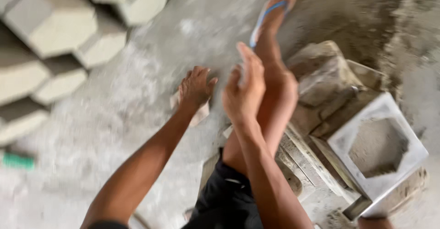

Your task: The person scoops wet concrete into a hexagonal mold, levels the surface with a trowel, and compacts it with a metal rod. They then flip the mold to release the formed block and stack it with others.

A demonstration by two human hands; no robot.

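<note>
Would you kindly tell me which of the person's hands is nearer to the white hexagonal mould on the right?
The right hand. It is raised over the leg, left of the white hexagonal mould. The left hand lies farther left, resting on a pale flat piece on the floor.

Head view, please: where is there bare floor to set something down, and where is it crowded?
Bare, dusty floor lies between the stacked hexagonal blocks and the left hand, which rests on a pale flat piece. It also runs up toward the sandalled foot. Right of the raised right hand it is crowded: a hexagonal mould on a wooden stand.
</note>
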